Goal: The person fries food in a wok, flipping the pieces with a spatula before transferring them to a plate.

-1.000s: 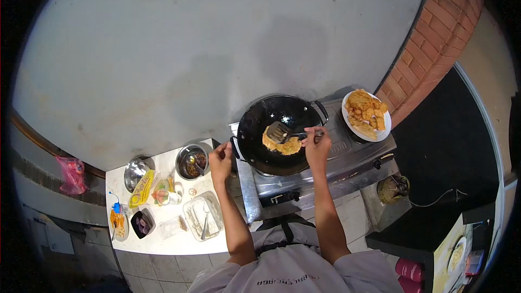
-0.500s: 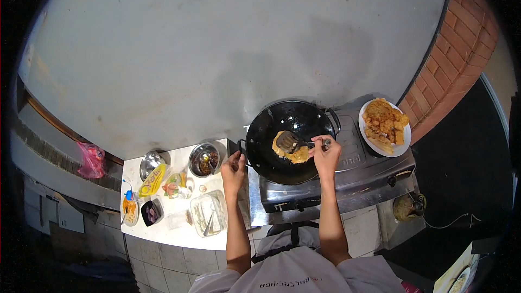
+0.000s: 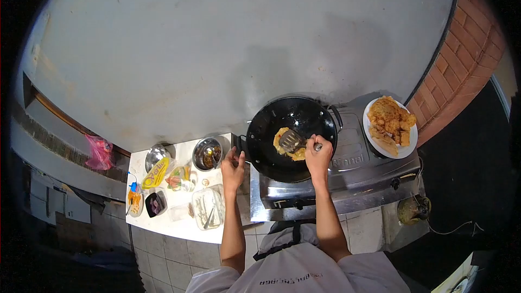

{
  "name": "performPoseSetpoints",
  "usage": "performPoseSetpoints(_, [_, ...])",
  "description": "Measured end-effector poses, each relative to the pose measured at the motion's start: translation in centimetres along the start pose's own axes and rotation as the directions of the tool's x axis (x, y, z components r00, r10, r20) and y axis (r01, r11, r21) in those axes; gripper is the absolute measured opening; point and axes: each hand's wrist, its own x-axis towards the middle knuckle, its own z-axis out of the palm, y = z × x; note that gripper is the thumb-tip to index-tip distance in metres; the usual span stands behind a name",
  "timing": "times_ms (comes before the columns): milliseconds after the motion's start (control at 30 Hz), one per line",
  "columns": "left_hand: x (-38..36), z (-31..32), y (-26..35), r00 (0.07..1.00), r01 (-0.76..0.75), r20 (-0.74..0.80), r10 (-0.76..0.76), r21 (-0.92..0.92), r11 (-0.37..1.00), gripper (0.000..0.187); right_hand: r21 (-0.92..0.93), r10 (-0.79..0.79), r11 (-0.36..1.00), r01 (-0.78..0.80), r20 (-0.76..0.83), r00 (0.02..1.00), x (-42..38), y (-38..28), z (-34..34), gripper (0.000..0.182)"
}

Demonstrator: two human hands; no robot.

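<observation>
A black wok [image 3: 271, 165] sits on the gas stove at the centre. My right hand [image 3: 318, 157] is closed around the handle of a slotted spatula [image 3: 292, 141], whose head lies over a golden piece of frying food [image 3: 279, 137] in the wok. The spatula covers part of that food. At the wok's left side, my left hand [image 3: 233, 169] has its fingers pinched at the lower end of the loop handle [image 3: 239, 142].
A white plate [image 3: 408, 148] heaped with fried food stands right of the wok on the stove [image 3: 347, 182]. The white table [image 3: 179, 228] at left carries a steel bowl [image 3: 208, 153], a glass container [image 3: 208, 206], a yellow packet [image 3: 156, 172] and a dark dish [image 3: 156, 204].
The spatula's head has shifted slightly and sits flatter over the food, and my right hand has moved a little left. My left hand stays beside the wok handle. The view has shifted slightly.
</observation>
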Motion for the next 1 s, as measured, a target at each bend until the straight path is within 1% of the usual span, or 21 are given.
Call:
performPoseSetpoints(67, [0.0,0.4,0.1,1.000,0.027,-0.006,-0.027,-0.022,0.999,0.043,-0.025,0.059,0.998,-0.059,-0.020,0.998,-0.1,-0.2,0.1,0.025])
performPoseSetpoints(133, [-0.1,0.4,0.1,1.000,-0.013,-0.022,0.012,-0.023,1.000,0.044,-0.029,0.059,0.998,-0.060,-0.013,0.998,-0.3,-0.5,0.0,0.024])
performPoseSetpoints(233, [-0.1,0.2,0.3,0.999,0.032,-0.004,-0.032,-0.011,0.999,0.042,-0.029,0.056,0.998,-0.056,-0.004,0.998,-0.4,-0.2,0.4,0.023])
performPoseSetpoints(300, [-0.1,0.0,0.4,1.000,0.027,0.011,-0.027,0.002,1.000,0.042,-0.031,0.055,0.998,-0.054,0.006,0.998,-0.6,-0.4,0.4,0.023])
performPoseSetpoints(367, [-0.3,-0.2,0.3,0.999,0.028,0.020,-0.029,0.019,0.999,0.042,-0.052,0.091,0.995,-0.089,0.033,0.995,-0.6,-1.2,0.3,0.022])
performPoseSetpoints(467, [-0.5,-0.2,0.2,0.999,-0.029,0.020,0.029,0.025,0.999,0.041,-0.055,0.093,0.994,-0.091,0.040,0.995,-0.4,-1.5,0.4,0.022])
performPoseSetpoints(567, [-0.6,-0.2,1.0,0.999,-0.040,0.034,0.039,0.019,0.999,0.040,-0.048,0.079,0.996,-0.077,0.038,0.996,-0.1,-1.8,0.1,0.023])
performPoseSetpoints(600, [-0.6,-0.2,0.9,0.999,-0.042,0.030,0.041,0.017,0.999,0.041,-0.067,0.043,0.997,-0.041,0.033,0.999,0.1,-1.6,0.1,0.025])
performPoseSetpoints(633, [-0.5,-0.2,0.8,0.998,-0.046,0.032,0.046,0.017,0.999,0.041,-0.065,0.043,0.997,-0.041,0.028,0.999,0.2,-1.3,0.0,0.025])
performPoseSetpoints(700, [-0.4,-0.3,0.9,0.995,-0.071,0.069,0.069,0.026,0.997,0.042,0.041,0.035,0.998,-0.036,0.017,0.999,0.5,-1.0,-0.1,0.025])
performPoseSetpoints(733, [-0.4,-0.3,1.1,0.995,-0.073,0.071,0.071,0.022,0.997,0.042,0.039,0.034,0.999,-0.035,0.013,0.999,0.6,-1.0,-0.3,0.025])
performPoseSetpoints(800, [-0.7,-0.3,1.6,0.998,-0.035,0.054,0.032,0.047,0.998,0.041,0.026,-0.005,1.000,0.006,-0.052,0.999,0.8,-1.2,-0.8,0.027])
performPoseSetpoints(833, [-0.7,-0.3,1.4,0.998,-0.034,0.058,0.031,0.043,0.998,0.041,0.022,-0.005,1.000,0.006,-0.054,0.999,0.9,-1.5,-1.1,0.027])
performPoseSetpoints(900, [-0.6,-0.1,1.0,0.996,-0.082,0.049,0.080,0.043,0.996,0.045,0.066,0.017,0.998,-0.015,-0.033,0.999,1.0,-1.9,-1.6,0.029])
performPoseSetpoints(933, [-0.6,-0.1,1.0,0.996,-0.080,0.054,0.078,0.038,0.996,0.045,0.095,-0.019,0.995,0.021,-0.028,0.999,1.0,-1.2,-1.3,0.029])
performPoseSetpoints(1000, [-1.2,-0.3,0.9,0.998,-0.052,0.041,0.051,0.034,0.998,0.045,0.089,-0.003,0.996,0.002,0.006,1.000,0.1,-0.7,-1.1,0.029])
